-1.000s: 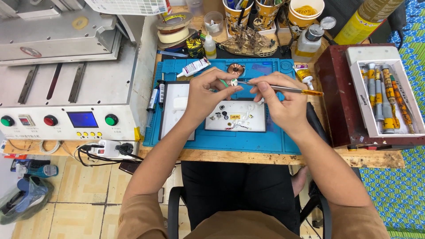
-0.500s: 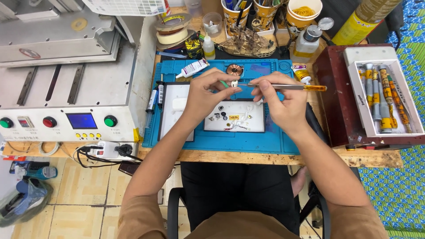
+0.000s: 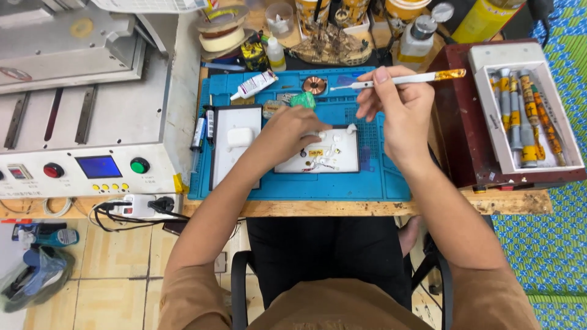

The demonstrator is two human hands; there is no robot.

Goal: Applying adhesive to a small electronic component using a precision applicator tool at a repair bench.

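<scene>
My left hand (image 3: 292, 127) reaches down to the white parts tray (image 3: 350, 164) on the blue work mat (image 3: 373, 180). Its fingertips pinch a small white part (image 3: 321, 134) at the tray's upper edge. Several tiny loose pieces lie on the tray. My right hand (image 3: 398, 107) is raised over the mat's right side, apart from the tray. It grips a thin white tool with an amber end (image 3: 422, 77), held level with its tip pointing left.
A white earbud case (image 3: 239, 136) rests on a white panel left of the tray. Near the mat's back edge are a green lump (image 3: 303, 99), a copper coil (image 3: 315, 85) and a glue tube (image 3: 254, 85). A grey machine (image 3: 92, 116) stands left; a red box holding several tools (image 3: 526, 113) stands right.
The hands have parted. My left hand dropped from mid-air to the tray with the small part. My right hand lifted the tool away, up and to the right.
</scene>
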